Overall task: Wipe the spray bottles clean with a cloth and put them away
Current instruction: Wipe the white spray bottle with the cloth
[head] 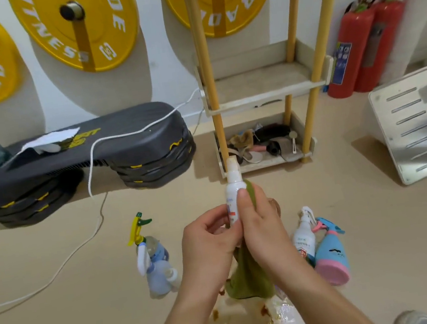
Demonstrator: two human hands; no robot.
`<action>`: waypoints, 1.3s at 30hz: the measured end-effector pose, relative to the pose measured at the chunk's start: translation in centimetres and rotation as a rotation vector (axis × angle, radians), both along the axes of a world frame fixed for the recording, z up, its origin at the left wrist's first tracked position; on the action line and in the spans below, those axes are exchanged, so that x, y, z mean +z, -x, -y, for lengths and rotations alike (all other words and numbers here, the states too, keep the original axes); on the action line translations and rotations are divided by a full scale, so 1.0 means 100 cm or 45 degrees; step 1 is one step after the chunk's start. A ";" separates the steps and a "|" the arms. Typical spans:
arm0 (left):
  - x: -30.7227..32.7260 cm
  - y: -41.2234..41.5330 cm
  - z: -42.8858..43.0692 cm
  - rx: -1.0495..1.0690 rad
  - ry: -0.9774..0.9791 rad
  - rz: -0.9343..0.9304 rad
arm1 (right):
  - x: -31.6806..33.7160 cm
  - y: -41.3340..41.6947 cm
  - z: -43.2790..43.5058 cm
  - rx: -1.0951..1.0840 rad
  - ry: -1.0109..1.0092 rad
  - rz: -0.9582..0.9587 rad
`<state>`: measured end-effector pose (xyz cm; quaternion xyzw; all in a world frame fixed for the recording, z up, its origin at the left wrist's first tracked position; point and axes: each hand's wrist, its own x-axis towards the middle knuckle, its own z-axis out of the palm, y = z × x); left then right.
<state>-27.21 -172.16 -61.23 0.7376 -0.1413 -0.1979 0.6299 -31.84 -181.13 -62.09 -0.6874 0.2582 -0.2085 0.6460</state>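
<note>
Wiping under way: left hand [207, 245] pinches lower part of small white spray bottle [234, 191], upright between hands; right hand [262, 226] grips green cloth [247, 275] wrapped against bottle's far side. Next likely needs rubbing upward, then shelf [263, 96] beyond hands.

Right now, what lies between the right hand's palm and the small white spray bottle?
An olive-green cloth, which the right hand presses to the white spray bottle, seen in the head view.

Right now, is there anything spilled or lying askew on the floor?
Yes: reddish-brown blotches stain the floor just under the hanging green cloth, like a spill. To the right, the blue-and-pink spray bottle seems to lie on its side beside a white trigger bottle.
</note>
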 end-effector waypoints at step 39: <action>0.085 -0.022 0.016 0.453 0.458 -0.298 | 0.054 0.009 -0.021 0.001 0.734 0.278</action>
